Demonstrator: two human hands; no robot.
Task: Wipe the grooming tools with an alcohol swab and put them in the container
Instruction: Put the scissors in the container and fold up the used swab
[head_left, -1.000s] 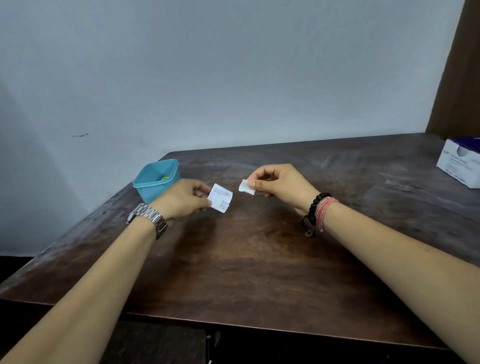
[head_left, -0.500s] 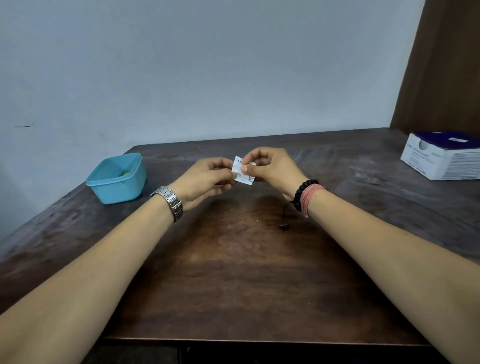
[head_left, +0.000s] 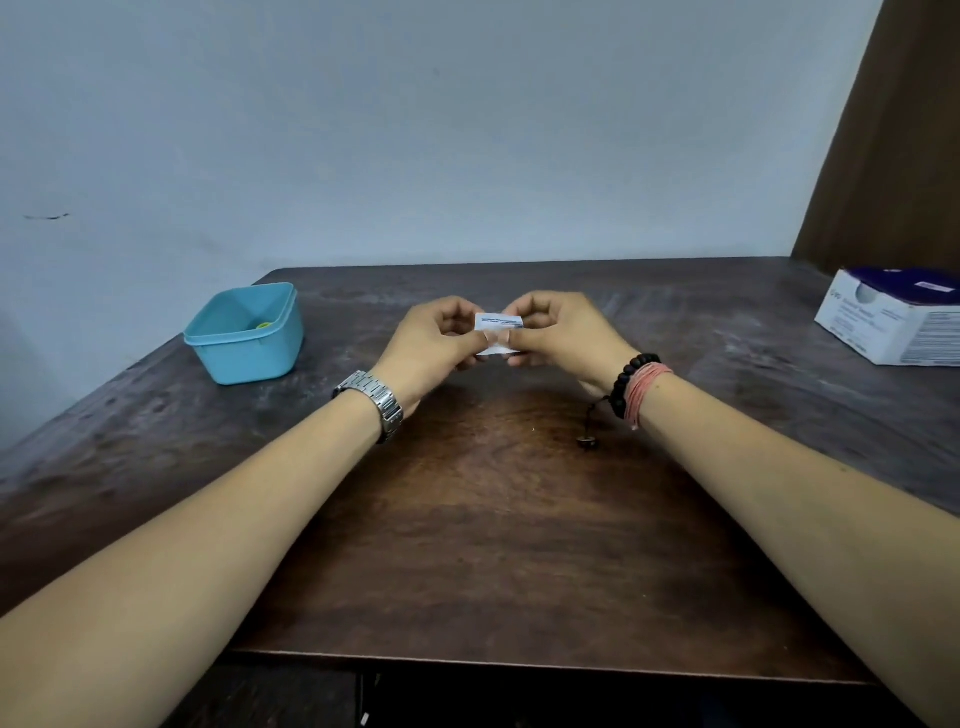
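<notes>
A small white alcohol swab packet (head_left: 497, 325) with blue print is pinched between both hands above the middle of the dark wooden table (head_left: 483, 519). My left hand (head_left: 431, 343), with a metal watch on the wrist, grips its left side. My right hand (head_left: 563, 332), with bead and thread bracelets, grips its right side, and the thumbs meet on its lower edge. The teal plastic container (head_left: 244, 338) stands open at the back left of the table, with a small yellow-green item inside. No grooming tools are visible.
A white and dark blue cardboard box (head_left: 893, 322) sits at the table's right edge. A pale wall runs behind the table and a brown curtain or panel (head_left: 893, 130) hangs at the far right. The table's near edge is just below my forearms.
A second ago the hands were apart, each holding a white piece. They have come together, and both now grip one packet. The view has shifted right, so the container appears further left.
</notes>
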